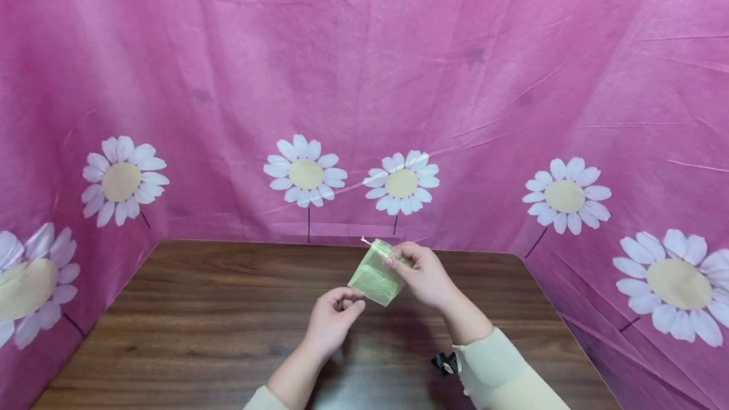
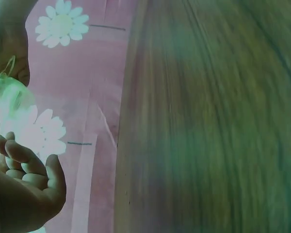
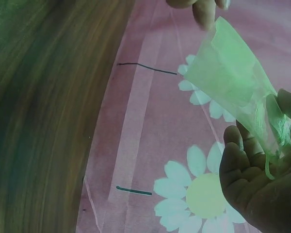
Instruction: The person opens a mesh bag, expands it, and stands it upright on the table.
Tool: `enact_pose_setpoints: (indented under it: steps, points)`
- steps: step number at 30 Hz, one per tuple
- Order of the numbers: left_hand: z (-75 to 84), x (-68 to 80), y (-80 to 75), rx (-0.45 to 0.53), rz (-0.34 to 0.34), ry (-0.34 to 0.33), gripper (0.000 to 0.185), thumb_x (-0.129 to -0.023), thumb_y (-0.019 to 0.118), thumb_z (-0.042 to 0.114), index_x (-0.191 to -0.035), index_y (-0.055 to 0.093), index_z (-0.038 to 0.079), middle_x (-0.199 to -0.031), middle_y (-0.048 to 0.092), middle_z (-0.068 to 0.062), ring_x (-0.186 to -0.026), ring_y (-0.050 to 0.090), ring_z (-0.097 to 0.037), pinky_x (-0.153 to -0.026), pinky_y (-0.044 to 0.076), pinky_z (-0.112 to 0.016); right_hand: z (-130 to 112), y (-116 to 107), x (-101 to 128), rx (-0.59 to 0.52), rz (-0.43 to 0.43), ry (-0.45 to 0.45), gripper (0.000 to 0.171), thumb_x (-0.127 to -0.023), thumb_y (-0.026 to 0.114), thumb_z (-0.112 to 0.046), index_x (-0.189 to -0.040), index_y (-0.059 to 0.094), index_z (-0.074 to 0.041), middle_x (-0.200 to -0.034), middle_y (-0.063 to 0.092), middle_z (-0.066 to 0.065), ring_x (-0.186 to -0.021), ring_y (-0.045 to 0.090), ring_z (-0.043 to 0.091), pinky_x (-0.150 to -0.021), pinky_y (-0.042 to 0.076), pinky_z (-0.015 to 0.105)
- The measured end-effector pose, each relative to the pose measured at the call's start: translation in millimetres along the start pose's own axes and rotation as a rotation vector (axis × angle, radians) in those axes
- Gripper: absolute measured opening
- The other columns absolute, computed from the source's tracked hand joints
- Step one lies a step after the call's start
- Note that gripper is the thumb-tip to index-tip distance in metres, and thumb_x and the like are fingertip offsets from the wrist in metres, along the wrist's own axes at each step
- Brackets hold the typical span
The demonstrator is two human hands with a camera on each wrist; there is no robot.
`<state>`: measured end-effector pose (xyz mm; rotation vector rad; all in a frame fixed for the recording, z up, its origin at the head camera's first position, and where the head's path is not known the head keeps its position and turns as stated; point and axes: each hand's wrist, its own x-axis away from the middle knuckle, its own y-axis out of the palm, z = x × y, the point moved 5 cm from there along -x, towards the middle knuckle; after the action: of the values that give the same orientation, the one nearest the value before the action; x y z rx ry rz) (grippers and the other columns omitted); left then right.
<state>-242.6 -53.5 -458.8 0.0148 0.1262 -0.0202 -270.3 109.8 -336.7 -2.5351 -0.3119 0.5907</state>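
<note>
A small sheer light-green drawstring pouch (image 1: 373,274) is held up above the table between both hands. My right hand (image 1: 424,274) grips it near its gathered upper side, thumb in front. In the right wrist view, the right fingers (image 3: 237,150) curl behind the pouch (image 3: 233,73), and a thin cord loop hangs by the palm. My left hand (image 1: 336,318) is at the lower left corner, its curled fingers and thumb pinching there. A white cord end (image 1: 366,241) sticks out at the top. In the left wrist view, glare washes out part of the pouch (image 2: 14,94).
A brown wood-grain table (image 1: 216,309) lies under the hands. Pink cloth (image 1: 364,81) printed with white daisies surrounds it at the back and sides. A small black object (image 1: 445,364) shows beside the right sleeve (image 1: 495,359).
</note>
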Motion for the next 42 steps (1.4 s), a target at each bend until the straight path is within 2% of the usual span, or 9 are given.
enact_pose_setpoints:
  steps: [4, 7, 15, 23, 29, 32, 36, 39, 42]
  points:
    - [-4.9, 0.8, 8.5, 0.119, -0.072, -0.082, 0.025, -0.086, 0.068, 0.011, -0.103, 0.064, -0.007, -0.065, 0.053, 0.006, -0.059, 0.047, -0.005, -0.055, 0.042, -0.022, 2.8, 4.4, 1.0, -0.016, -0.017, 0.001, 0.01, -0.088, 0.064, -0.003, -0.08, 0.065, 0.002, -0.094, 0.066, 0.014, -0.085, 0.06, 0.018, -0.07, 0.051, 0.026]
    - [-7.8, 2.2, 14.1, 0.162, -0.106, -0.134, 0.028, -0.087, 0.067, 0.013, -0.106, 0.063, -0.007, -0.072, 0.058, 0.007, -0.067, 0.051, -0.006, -0.057, 0.046, -0.024, 3.4, 7.0, 2.3, -0.016, -0.024, 0.007, 0.009, -0.088, 0.064, -0.003, -0.081, 0.065, 0.002, -0.094, 0.066, 0.013, -0.084, 0.06, 0.018, -0.069, 0.051, 0.026]
    - [-12.4, 2.2, 19.8, 0.147, -0.088, -0.141, 0.025, -0.087, 0.068, 0.016, -0.099, 0.066, -0.006, -0.077, 0.058, 0.006, -0.071, 0.051, -0.009, -0.056, 0.046, -0.024, 0.8, 7.2, 4.6, -0.004, -0.014, -0.011, 0.009, -0.087, 0.065, -0.002, -0.079, 0.065, 0.001, -0.094, 0.066, 0.015, -0.086, 0.06, 0.022, -0.071, 0.049, 0.025]
    - [-14.4, 3.6, 14.8, 0.151, -0.063, -0.145, 0.028, -0.08, 0.074, 0.007, -0.099, 0.06, -0.008, -0.068, 0.05, 0.005, -0.057, 0.047, -0.005, -0.052, 0.043, -0.021, 1.0, 5.6, 6.8, 0.018, -0.016, -0.015, 0.009, -0.087, 0.065, -0.002, -0.079, 0.065, 0.001, -0.094, 0.066, 0.014, -0.089, 0.06, 0.023, -0.074, 0.049, 0.025]
    - [-15.4, -2.6, 4.5, 0.099, 0.045, -0.087, 0.026, -0.076, 0.067, -0.006, -0.101, 0.061, -0.008, -0.071, 0.046, 0.003, -0.058, 0.043, -0.004, -0.051, 0.036, -0.016, 1.8, 2.7, 8.8, 0.036, -0.014, -0.014, 0.008, -0.087, 0.065, -0.001, -0.08, 0.065, 0.003, -0.095, 0.065, 0.014, -0.09, 0.06, 0.023, -0.076, 0.05, 0.026]
    - [-13.4, -4.6, 4.6, 0.055, 0.063, -0.036, 0.02, -0.079, 0.07, 0.0, -0.098, 0.066, -0.006, -0.071, 0.048, 0.002, -0.059, 0.043, -0.004, -0.052, 0.036, -0.015, 5.5, 4.1, 9.2, 0.027, -0.011, -0.031, 0.008, -0.087, 0.065, -0.001, -0.079, 0.065, 0.002, -0.096, 0.065, 0.014, -0.091, 0.06, 0.023, -0.077, 0.05, 0.026]
    - [-10.8, -4.4, 8.2, -0.022, 0.058, 0.017, 0.018, -0.078, 0.076, 0.012, -0.089, 0.071, -0.001, -0.072, 0.062, 0.0, -0.061, 0.05, -0.004, -0.057, 0.043, -0.019, 20.1, 10.4, 8.8, 0.017, -0.014, -0.056, 0.009, -0.087, 0.066, -0.003, -0.078, 0.066, -0.003, -0.095, 0.066, 0.009, -0.091, 0.06, 0.02, -0.076, 0.05, 0.026]
    - [-10.9, -4.3, 8.8, -0.091, 0.073, 0.031, 0.018, -0.077, 0.078, 0.019, -0.082, 0.073, 0.003, -0.076, 0.07, -0.003, -0.067, 0.056, -0.005, -0.065, 0.046, -0.021, 29.4, 14.4, 9.0, 0.01, -0.021, -0.063, 0.009, -0.087, 0.068, -0.008, -0.078, 0.067, -0.008, -0.095, 0.065, 0.004, -0.091, 0.059, 0.016, -0.075, 0.049, 0.025]
    - [-11.5, -4.7, 8.1, -0.142, 0.092, 0.035, 0.014, -0.076, 0.078, 0.018, -0.076, 0.073, 0.005, -0.073, 0.07, -0.003, -0.066, 0.055, -0.006, -0.065, 0.046, -0.022, 31.0, 15.4, 9.6, -0.005, -0.026, -0.064, 0.01, -0.087, 0.069, -0.011, -0.077, 0.067, -0.012, -0.095, 0.065, 0.001, -0.091, 0.059, 0.015, -0.075, 0.049, 0.026]
